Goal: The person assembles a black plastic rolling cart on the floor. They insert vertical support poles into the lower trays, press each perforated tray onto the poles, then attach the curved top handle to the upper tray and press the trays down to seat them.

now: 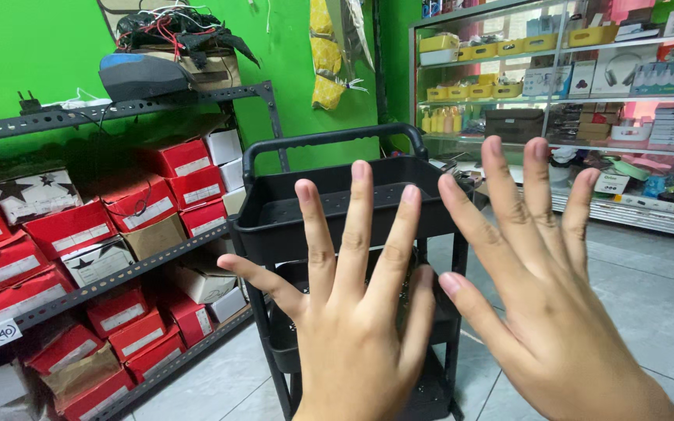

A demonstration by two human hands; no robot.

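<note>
- Here, both hands are raised in front of a black cart [329, 210], backs toward the camera, fingers pointing up
- The left hand [356, 327] is spread wide open, fingers fanned apart, and holds nothing; it covers the middle of the cart's front, with its fingertips reaching up over the top tray
- The right hand [544, 312] is also fully open with fingers spread and has hold of nothing; it sits at the cart's right side, just beside the left hand, the two nearly touching at the thumb
- The cart stands on a pale tiled floor [649, 288]; it has a curved handle [329, 140] across the back of its top tray and lower trays partly hidden behind the hands
- To the left of the cart, a dark metal rack [126, 273] carries stacks of red, white and brown boxes [72, 230]
- On top of that rack, above and left of the cart, lies a dark grey device [140, 76] with a tangle of wires [169, 23] behind it
- Behind the cart the wall [33, 47] is bright green, and yellow packets [323, 54] hang from it above the cart's handle
- To the right of the cart and farther back, a glass cabinet [579, 101] holds yellow bins, small boxes and bottles
</note>
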